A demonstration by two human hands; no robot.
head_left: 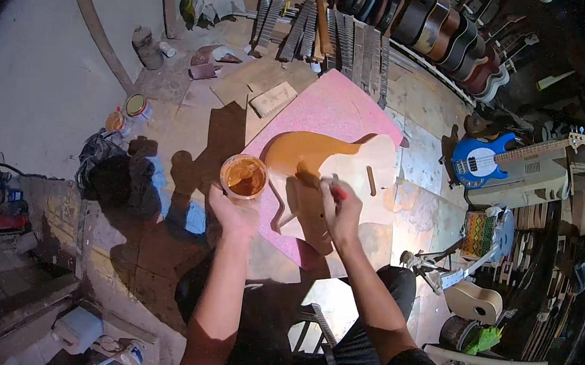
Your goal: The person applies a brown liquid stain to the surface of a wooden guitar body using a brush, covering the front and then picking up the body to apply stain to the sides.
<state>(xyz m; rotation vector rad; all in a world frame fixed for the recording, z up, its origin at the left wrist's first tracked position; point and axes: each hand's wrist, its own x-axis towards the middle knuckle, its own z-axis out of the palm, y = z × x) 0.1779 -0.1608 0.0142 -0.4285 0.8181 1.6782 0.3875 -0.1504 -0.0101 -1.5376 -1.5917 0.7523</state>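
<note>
My left hand (234, 212) is wrapped round a clear tub (244, 177) with orange-brown liquid in it, held left of the guitar body. An unfinished electric guitar body (351, 169) lies flat on a pink sheet (329, 101). Orange-brown colour covers its upper left part; pale bare wood shows on the right, with a long slot cut in it. Over the middle of the body, my right hand (341, 212) grips a paintbrush (338, 193) with a red handle. The brush's dark tip seems to touch the wood at the edge of the coloured area, though shadow blurs the contact.
A sanding block (273, 99) lies beyond the sheet. Rows of metal files (308, 33) lie at the back. Paint cans (136, 105) and a black plastic bag (99, 158) are at left. A blue bass guitar (484, 160) leans at right, near a stack of guitar bodies (450, 39).
</note>
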